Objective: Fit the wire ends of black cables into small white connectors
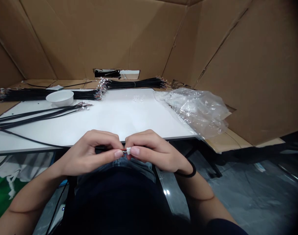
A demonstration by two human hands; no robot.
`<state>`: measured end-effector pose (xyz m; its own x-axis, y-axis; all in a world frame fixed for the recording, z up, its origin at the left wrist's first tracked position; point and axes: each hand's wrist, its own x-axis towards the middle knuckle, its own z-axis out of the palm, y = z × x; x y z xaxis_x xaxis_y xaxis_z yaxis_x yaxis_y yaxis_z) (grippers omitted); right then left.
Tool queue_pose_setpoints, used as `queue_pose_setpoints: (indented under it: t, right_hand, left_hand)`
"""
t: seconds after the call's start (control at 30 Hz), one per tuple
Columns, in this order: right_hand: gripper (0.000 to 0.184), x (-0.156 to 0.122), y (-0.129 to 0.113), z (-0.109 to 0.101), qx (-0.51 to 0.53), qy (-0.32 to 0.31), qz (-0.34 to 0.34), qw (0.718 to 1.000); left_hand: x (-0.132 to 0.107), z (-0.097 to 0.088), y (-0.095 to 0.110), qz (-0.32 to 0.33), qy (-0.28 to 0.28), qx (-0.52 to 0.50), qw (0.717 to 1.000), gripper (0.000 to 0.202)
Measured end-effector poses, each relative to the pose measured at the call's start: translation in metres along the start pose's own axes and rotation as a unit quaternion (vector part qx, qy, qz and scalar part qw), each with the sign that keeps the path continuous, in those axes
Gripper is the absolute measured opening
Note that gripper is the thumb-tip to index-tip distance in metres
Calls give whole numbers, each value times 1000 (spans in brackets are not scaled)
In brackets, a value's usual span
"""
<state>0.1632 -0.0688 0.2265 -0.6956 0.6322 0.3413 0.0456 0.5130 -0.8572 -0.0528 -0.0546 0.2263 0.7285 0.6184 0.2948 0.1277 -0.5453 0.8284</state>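
Note:
Just off the table's front edge, my left hand (pixel 97 151) pinches the thin coloured wires (pixel 124 151) at the end of a black cable (pixel 38 141). That cable runs from the left side of the table to behind my left wrist. A small white connector (pixel 128 150) sits on the wires, gripped between thumb and fingers of my right hand (pixel 151 150). Both hands nearly touch at the fingertips. My fingers partly cover the wires and the connector.
Bundles of black cables (pixel 24 95) lie at the left, with another bundle (pixel 136 83) at the back. A white bowl (pixel 60 97) stands among them on the white table (pixel 119 114). Clear plastic bags (pixel 195 109) lie at the right. Cardboard walls (pixel 110 36) surround the table.

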Motion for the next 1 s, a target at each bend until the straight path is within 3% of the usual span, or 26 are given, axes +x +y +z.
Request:
queue_pose_setpoints:
  t: [0.53, 0.73, 1.0]
  right_hand:
    - [24, 1, 5, -1, -28, -44, 11, 999]
    - [40, 2, 7, 1, -29, -50, 25, 998]
    - [42, 3, 10, -1, -17, -42, 3, 999]
  left_hand:
    - [2, -2, -4, -90, -48, -44, 994, 31]
    - [1, 0, -2, -78, -49, -38, 995, 28]
    - [2, 0, -2, -69, -46, -33, 996, 20]
